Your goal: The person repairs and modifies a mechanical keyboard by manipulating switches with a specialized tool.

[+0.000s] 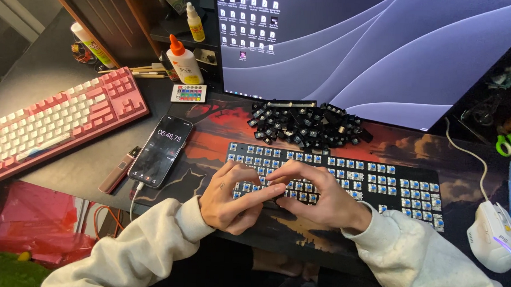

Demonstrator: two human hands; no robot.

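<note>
hands meet over the left-middle of a stripped black keyboard (345, 175), keycaps off, blue switches bare. keyboard lies on a printed mat (211, 122) on the counter (67, 171), just in front of the monitor (383, 46)

risk, as judged: both hands crowd one spot, so a slip could bend a switch pin or scrape a neighbouring switch; cause would be force put on at a tilt. the heap of black keycaps (304, 125) sits just behind the board, touching its far edge or nearly so; a sleeve or wrist swung back could scatter them. phone (160, 150) lies close by the left elbow, cable hanging off the counter edge; a snag could drag it off

left hand (231, 199): fingers curled, index stretched right across the switches toward the other hand, tip on or just above them. whether anything is pinched, cannot tell

right hand (316, 196): fingers bent down and drawn together over the same rows, tips hidden behind the knuckles. looks closed on something small, but cannot tell what, or whether it grips at all

also: pink keyboard (52, 122) far left, mouse (493, 236) far right, glue bottle (185, 60) behind
</note>
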